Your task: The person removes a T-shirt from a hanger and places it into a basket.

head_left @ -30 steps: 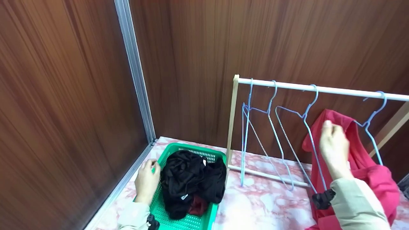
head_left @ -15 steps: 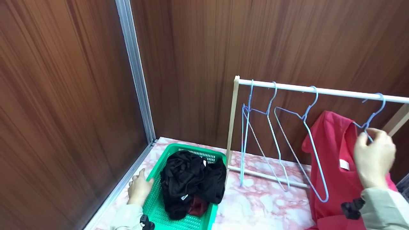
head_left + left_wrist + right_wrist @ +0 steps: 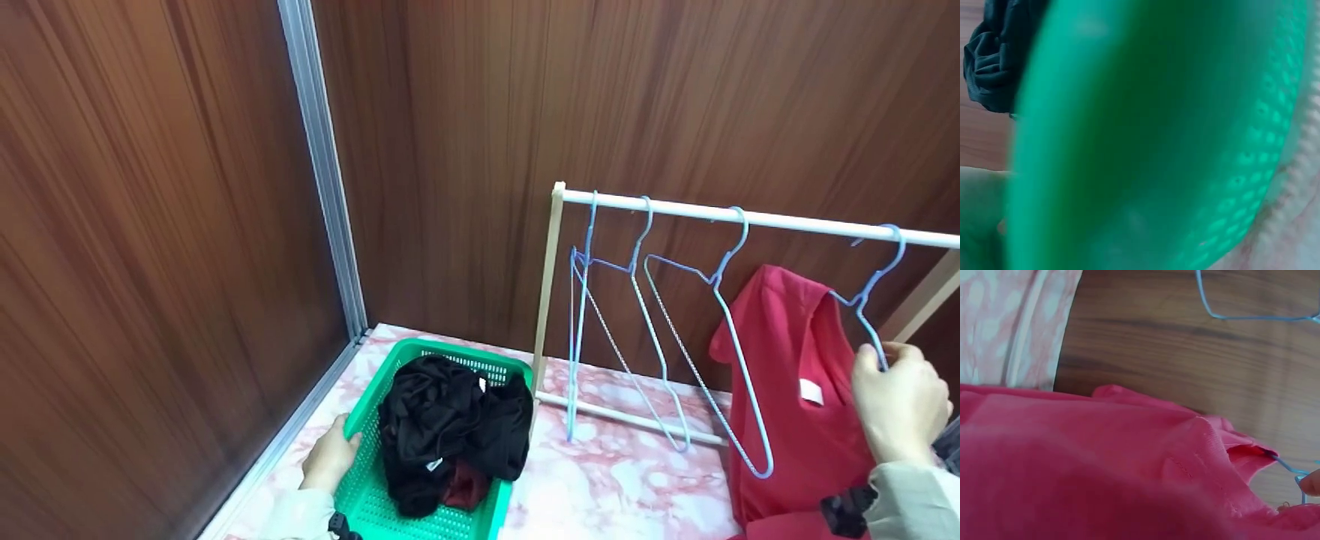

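Observation:
In the head view a red shirt (image 3: 784,405) hangs by one shoulder from a blue wire hanger (image 3: 870,300) at the rack's right. My right hand (image 3: 900,401) pinches that hanger's right arm, beside the shirt's neckline with its white label (image 3: 811,391). The right wrist view has the shirt (image 3: 1100,461) up close and a fingertip (image 3: 1312,484) by the wire. At lower left, my left hand (image 3: 328,456) grips the left rim of a green basket (image 3: 401,358), thumb on the inner side. Black clothes (image 3: 442,420) and a dark red garment (image 3: 466,486) lie inside it.
More blue wire hangers (image 3: 739,367) hang bare on the rack's white rail (image 3: 675,206), left of the shirt. The rack's left post (image 3: 548,285) stands just beside the basket. Brown wood-grain panels (image 3: 465,150) rise behind and to the left of the pink marbled surface (image 3: 600,487).
My right hand has moved right and down from the shirt's shoulder to the hanger's right arm. The shirt's neckline now shows. My left hand has lowered onto the basket rim.

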`<state>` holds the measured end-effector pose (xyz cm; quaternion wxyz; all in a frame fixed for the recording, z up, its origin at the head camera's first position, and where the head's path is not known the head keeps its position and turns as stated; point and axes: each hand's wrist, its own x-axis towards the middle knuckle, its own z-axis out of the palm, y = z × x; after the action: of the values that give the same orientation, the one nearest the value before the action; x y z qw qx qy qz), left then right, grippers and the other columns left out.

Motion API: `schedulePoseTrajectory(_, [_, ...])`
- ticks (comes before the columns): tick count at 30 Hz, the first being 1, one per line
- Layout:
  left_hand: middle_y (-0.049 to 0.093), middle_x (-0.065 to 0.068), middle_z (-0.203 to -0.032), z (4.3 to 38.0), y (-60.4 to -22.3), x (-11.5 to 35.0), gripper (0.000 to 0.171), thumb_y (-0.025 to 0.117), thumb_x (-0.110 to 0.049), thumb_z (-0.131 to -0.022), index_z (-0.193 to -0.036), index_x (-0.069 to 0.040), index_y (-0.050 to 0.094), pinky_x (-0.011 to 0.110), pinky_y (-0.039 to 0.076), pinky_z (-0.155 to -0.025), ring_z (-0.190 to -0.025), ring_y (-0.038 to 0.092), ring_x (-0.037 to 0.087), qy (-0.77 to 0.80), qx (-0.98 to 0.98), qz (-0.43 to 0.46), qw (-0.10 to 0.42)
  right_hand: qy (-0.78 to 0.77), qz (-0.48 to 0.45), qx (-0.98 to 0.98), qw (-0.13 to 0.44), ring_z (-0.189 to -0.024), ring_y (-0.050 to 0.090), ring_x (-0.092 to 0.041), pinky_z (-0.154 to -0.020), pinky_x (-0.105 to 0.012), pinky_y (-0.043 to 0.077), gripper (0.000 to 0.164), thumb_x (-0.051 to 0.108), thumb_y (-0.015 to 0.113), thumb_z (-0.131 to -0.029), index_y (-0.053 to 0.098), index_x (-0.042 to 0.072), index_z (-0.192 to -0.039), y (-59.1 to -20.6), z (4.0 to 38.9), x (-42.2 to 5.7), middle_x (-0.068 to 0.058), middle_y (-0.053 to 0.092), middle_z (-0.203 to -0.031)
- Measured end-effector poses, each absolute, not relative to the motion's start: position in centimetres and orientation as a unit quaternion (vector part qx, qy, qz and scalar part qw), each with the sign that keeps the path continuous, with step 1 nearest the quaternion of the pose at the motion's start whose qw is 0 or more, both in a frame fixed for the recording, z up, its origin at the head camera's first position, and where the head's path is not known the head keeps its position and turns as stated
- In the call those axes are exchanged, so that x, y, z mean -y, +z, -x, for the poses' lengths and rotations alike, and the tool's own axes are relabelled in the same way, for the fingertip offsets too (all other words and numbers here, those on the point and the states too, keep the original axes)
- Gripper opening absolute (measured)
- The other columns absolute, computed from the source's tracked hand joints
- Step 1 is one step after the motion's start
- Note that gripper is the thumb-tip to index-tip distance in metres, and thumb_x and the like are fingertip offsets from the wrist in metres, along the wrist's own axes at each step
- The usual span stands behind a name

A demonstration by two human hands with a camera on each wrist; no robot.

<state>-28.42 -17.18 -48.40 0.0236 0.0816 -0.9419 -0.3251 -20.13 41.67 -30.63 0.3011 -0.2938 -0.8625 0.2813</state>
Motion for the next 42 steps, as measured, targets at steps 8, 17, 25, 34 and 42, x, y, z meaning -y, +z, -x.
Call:
schedulePoseTrajectory(8, [0.058,0.028,-0.123,28.4,-48.7,17.1,0.046,0.049,-0.016,-0.095,-0.139,-0.006,0.04,0.055,0.046,-0.075,-0.102,0.06,0.047,-0.308,0.947,-0.086,0.039,0.296,0.286,0.863,0.292,-0.117,0.044,-0.055,-0.09,-0.061,0.036,0.049,0.023,0.03,-0.096,0.046,-0.005,-0.133,-30.8,20.6,-41.4,-0.032,0.05,-0.129])
schedulePoseTrajectory(17, [0.061,0.026,-0.118,28.4,-49.0,17.1,0.047,0.049,-0.016,-0.095,-0.14,-0.006,0.04,0.049,0.047,-0.069,-0.094,0.062,0.044,-0.283,0.954,-0.084,0.055,0.285,0.27,0.877,0.277,-0.114,0.046,-0.055,-0.082,-0.058,0.038,0.045,0.02,0.024,-0.1,0.045,-0.003,-0.133,-31.1,20.8,-41.2,-0.026,0.055,-0.127])
schedulePoseTrajectory(25, [0.063,0.025,-0.117,28.3,-49.3,17.1,0.048,0.05,-0.016,-0.096,-0.141,-0.005,0.04,0.047,0.048,-0.065,-0.087,0.064,0.041,-0.264,0.959,-0.078,0.073,0.281,0.271,0.879,0.274,-0.115,0.047,-0.052,-0.077,-0.052,0.038,0.045,0.021,0.024,-0.1,0.047,-0.002,-0.132,-31.0,20.9,-41.1,-0.023,0.057,-0.125])
schedulePoseTrajectory(34, [0.062,0.027,-0.117,28.1,-49.5,16.7,0.047,0.049,-0.016,-0.096,-0.141,-0.004,0.04,0.049,0.048,-0.066,-0.088,0.063,0.042,-0.253,0.961,-0.074,0.083,0.302,0.275,0.874,0.263,-0.109,0.053,-0.046,-0.065,-0.038,0.035,0.046,0.025,0.025,-0.099,0.049,0.001,-0.13,-30.9,20.3,-41.8,0.046,0.023,-0.053])
schedulePoseTrajectory(42, [0.062,0.026,-0.117,28.0,-49.3,16.4,0.046,0.05,-0.016,-0.095,-0.139,-0.004,0.042,0.053,0.048,-0.07,-0.096,0.062,0.045,-0.254,0.96,-0.073,0.094,0.313,0.275,0.866,0.277,-0.114,0.051,-0.047,-0.07,-0.046,0.039,0.047,0.025,0.027,-0.099,0.051,-0.001,-0.129,-30.8,20.1,-42.1,0.047,0.021,-0.048])
